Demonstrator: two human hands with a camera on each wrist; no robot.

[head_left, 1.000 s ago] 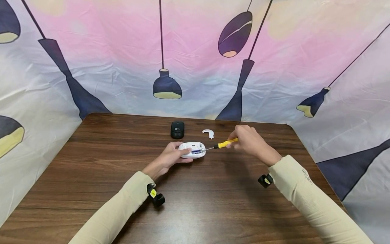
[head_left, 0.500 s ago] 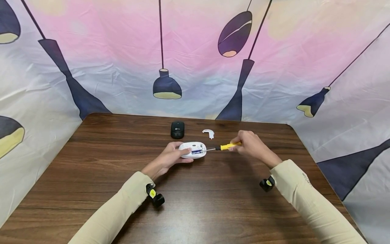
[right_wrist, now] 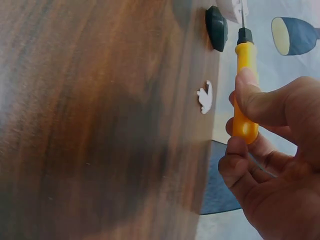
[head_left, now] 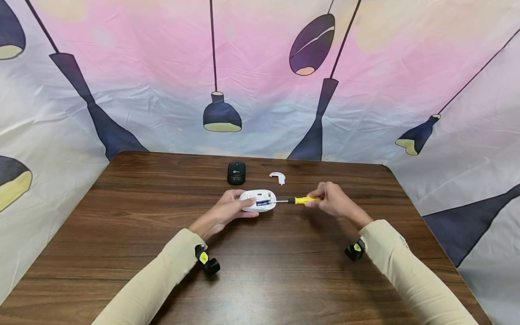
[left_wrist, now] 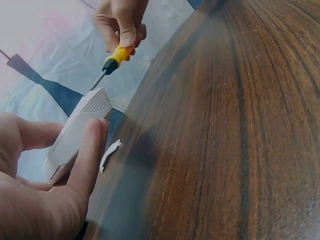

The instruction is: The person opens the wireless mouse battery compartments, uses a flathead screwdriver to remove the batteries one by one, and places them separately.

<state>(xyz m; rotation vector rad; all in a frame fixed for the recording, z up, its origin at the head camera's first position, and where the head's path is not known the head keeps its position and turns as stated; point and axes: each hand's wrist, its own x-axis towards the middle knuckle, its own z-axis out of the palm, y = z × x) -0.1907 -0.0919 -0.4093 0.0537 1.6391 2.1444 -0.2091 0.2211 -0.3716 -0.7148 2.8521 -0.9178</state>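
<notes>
My left hand (head_left: 227,206) grips a white computer mouse (head_left: 246,196), its underside turned up and its battery bay uncovered. A blue battery (head_left: 265,203) lies in that bay, with the left thumb at its left end. My right hand (head_left: 335,199) holds a screwdriver (head_left: 302,200) by its yellow handle; the shaft points left and its tip reaches the bay's right end. In the right wrist view the thumb and fingers pinch the yellow handle (right_wrist: 246,60). The left wrist view shows the mouse's side (left_wrist: 80,132) between thumb and fingers, held above the table.
A black mouse (head_left: 236,173) sits on the wooden table (head_left: 162,198) behind the left hand. To its right lies a curved white battery cover (head_left: 279,177). A printed cloth backdrop (head_left: 260,144) hangs along the table's far edge.
My right hand has come down toward me, levelling the screwdriver from a slant to nearly horizontal. The tip stays at the battery bay. The left hand and white mouse have barely shifted.
</notes>
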